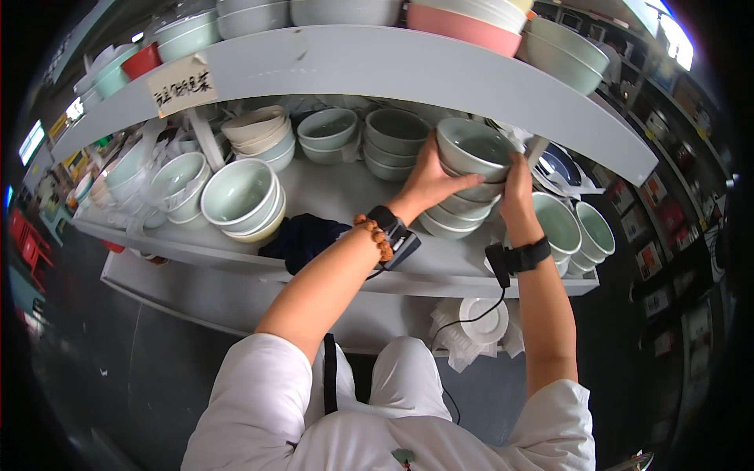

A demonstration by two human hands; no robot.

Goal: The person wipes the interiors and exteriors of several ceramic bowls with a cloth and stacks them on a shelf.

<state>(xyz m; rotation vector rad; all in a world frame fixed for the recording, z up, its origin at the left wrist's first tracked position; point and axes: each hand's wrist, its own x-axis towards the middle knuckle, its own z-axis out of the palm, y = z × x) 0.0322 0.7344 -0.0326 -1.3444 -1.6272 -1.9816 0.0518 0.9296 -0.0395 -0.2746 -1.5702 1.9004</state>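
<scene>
Both my hands are on a stack of pale celadon-green ceramic bowls [459, 215] standing on the grey metal shelf [330, 188]. My left hand [433, 176] grips the left side of the top bowl [474, 147], with its thumb stretched across the front. On the right side of that bowl, my right hand [518, 191] presses with its fingers near the rim. Whether the top bowl is raised off the one beneath is hard to tell. Just left of it stands another stack of green bowls [392, 150]. Right of my right hand are more green bowls [555, 224].
The upper shelf's front edge [377, 59] runs just above my hands and bears more bowls. A dark cloth [306, 238] lies near the lower shelf edge beside a leaning bowl stack [241, 197]. White plates [484, 321] sit below. A cable hangs from my right wrist strap [527, 254].
</scene>
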